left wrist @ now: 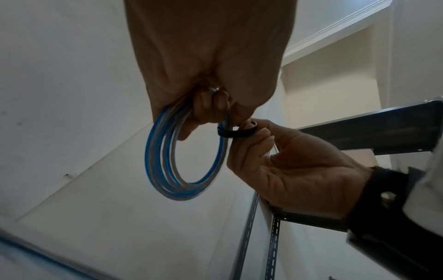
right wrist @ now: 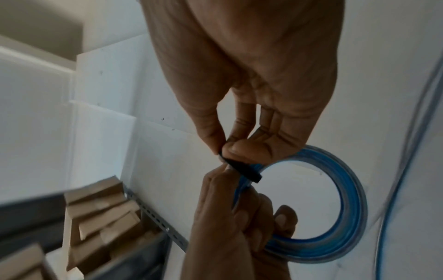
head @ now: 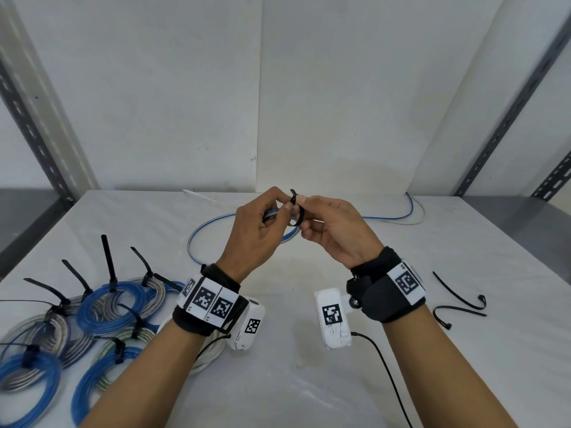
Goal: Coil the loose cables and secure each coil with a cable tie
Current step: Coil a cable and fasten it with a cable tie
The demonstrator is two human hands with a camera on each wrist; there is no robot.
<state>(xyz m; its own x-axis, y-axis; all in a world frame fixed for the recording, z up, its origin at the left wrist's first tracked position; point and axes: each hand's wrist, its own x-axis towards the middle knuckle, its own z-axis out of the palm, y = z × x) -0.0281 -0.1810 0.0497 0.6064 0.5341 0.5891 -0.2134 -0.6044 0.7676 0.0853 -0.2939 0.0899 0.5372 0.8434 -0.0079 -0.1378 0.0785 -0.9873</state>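
A coil of blue and grey cable [head: 210, 225] hangs over the table's middle, gripped at its top by my left hand [head: 278, 208]. A black cable tie [head: 296, 211] loops around the coil's strands beside those fingers. My right hand [head: 309, 205] pinches the tie between thumb and forefinger. In the left wrist view the coil [left wrist: 158, 161] is a round ring under my left hand [left wrist: 210, 106], with the tie [left wrist: 236, 132] crossing its right side. The right wrist view has my right hand [right wrist: 223, 149] pinching the tie [right wrist: 244, 170] on the coil [right wrist: 352, 199].
Several tied blue and grey coils [head: 102, 304] lie at the front left, a white coil [head: 210, 353] beside them. Two spare black ties [head: 457, 291] lie at the right. A loose blue and white cable [head: 408, 211] runs along the back wall, near a white tie [head: 204, 197].
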